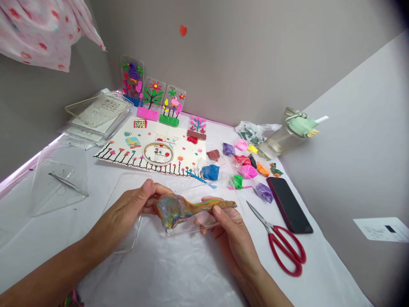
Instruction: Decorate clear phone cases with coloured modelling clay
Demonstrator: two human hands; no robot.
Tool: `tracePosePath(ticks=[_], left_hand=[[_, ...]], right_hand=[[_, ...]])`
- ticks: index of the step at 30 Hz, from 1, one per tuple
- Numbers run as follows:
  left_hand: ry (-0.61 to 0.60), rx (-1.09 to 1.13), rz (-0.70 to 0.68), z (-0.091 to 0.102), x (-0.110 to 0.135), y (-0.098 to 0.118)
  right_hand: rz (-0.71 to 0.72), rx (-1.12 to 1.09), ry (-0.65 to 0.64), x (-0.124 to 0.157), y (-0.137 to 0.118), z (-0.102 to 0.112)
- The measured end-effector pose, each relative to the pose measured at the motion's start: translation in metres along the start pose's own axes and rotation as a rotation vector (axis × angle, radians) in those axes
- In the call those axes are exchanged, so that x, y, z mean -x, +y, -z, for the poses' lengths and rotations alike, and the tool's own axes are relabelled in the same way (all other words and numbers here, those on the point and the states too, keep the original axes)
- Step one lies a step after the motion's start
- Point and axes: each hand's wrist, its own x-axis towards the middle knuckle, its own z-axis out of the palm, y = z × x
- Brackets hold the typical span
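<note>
A clear plastic phone case [191, 224] is held up between both hands over the table. On it lies a long piece of marbled modelling clay [175, 209], wide at the left and narrowing to the right. My left hand [136, 200] is closed at the clay's wide end, its fingers partly hidden behind. My right hand [231, 228] grips the case from below and the right, with the thumb on the clay's thin end. Another clear case [131, 243] rests on the table under my left forearm.
Red-handled scissors [277, 241] and a phone [289, 204] lie at the right. Several wrapped clay lumps [248, 171], a bottle [284, 132], a tape roll [158, 153] on a decorated sheet [111, 151], and tweezers [68, 184] surround the hands. Decorated cases [172, 104] lean at the back.
</note>
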Motion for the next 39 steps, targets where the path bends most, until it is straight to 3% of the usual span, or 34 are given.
tracePosePath(ticks=[6,18,23,29,35,39], left_hand=[[0.04,-0.203,-0.003,0.0001,0.0003,0.0073],[-0.011,-0.152,0.044,-0.0004,0.0024,0.0077],[0.047,-0.259,0.011,0.0004,0.0007,0.0047],[-0.072,-0.136,0.077,-0.0035,0.0005,0.006],[-0.015,-0.23,0.031,-0.0058,0.0038,0.0102],[-0.098,-0.113,0.097,-0.0042,-0.0009,0.0068]], right_hand=[[0.004,0.041,-0.024,-0.0007,-0.0004,-0.0005],[0.013,0.072,-0.04,0.0001,-0.0015,-0.0016],[0.015,0.084,-0.056,0.0017,0.0,-0.0028],[0.018,0.121,-0.052,0.0021,0.0013,-0.0024],[0.003,0.156,-0.056,0.0028,0.0015,-0.002],[0.003,0.149,-0.043,0.0027,0.0021,-0.0006]])
